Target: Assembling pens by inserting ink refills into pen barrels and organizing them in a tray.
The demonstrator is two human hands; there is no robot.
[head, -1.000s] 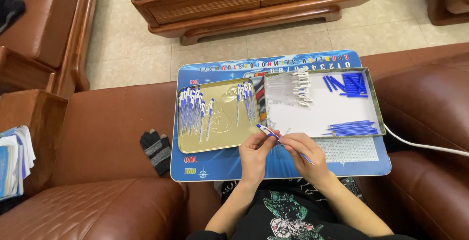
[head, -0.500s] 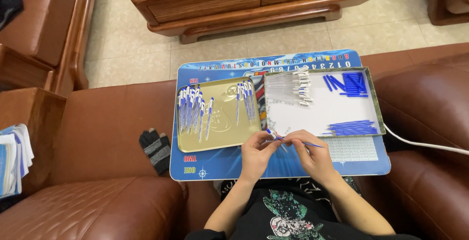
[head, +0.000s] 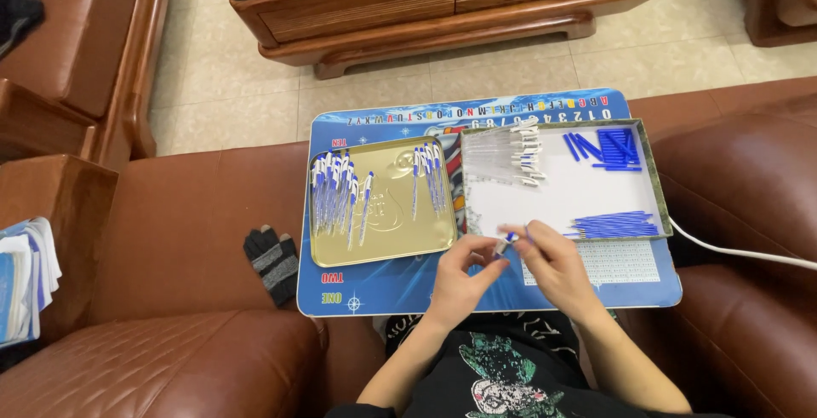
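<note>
Fingers of both hands meet over the near edge of the blue board, pinched narrow around one small pen: the left hand (head: pixel 464 275) grips the lower end while the right hand (head: pixel 553 265) closes on the blue-tipped upper end of the pen (head: pixel 505 243), which is held just in front of the white tray (head: pixel 562 197). The step in hand looks like fitting the pen's parts together, with one piece being pressed or twisted onto the other; whether it is fully seated cannot be told at this size. Behind the hands, the white tray holds a row of clear barrels (head: pixel 511 156) at its left, blue caps (head: pixel 608 147) at the far right corner and blue refills (head: pixel 614 226) along the near right. Left of it, touching, the gold tray (head: pixel 383 248) holds two groups of finished pens (head: pixel 336 197). Both trays rest on the board (head: pixel 374 286), which lies across a brown leather sofa (head: pixel 187 239); a dark glove (head: pixel 274 258) lies just beside the board's left edge. Judging by the layout, the next move calls for a firm, straight push along the pen's axis and a short carry left to the gold tray.
</note>
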